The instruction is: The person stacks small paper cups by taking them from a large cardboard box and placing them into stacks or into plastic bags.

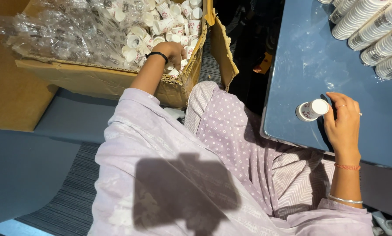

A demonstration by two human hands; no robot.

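Small white paper cups (pixel 172 24) with red printing lie loose in a heap inside the open brown cardboard box (pixel 95 78) at the upper left of the frame, mixed with crumpled clear plastic wrapping (pixel 60 30) that fills the box's left part. My left hand (pixel 175 49), with a black band (pixel 157 54) round the wrist, is sunk among those cups near the box's right wall; the fingers curl down into the heap, and I cannot tell whether they have closed on a cup. Below it, my pale lilac sleeve (pixel 139 131) and dotted lilac clothing fill the middle of the frame, with a dark shadow across them. Further right, a blue-grey tabletop (pixel 301 61) takes up the right side. On it, at centre right, a short stack of the same white cups (pixel 311 109) lies on its side, and my right hand (pixel 342 122) holds its far end, fingers loosely wrapped round it, rings showing, a red thread and a thin silver bangle on the wrist. At the upper right, several long stacks of cups (pixel 371 26) lie side by side on the table.
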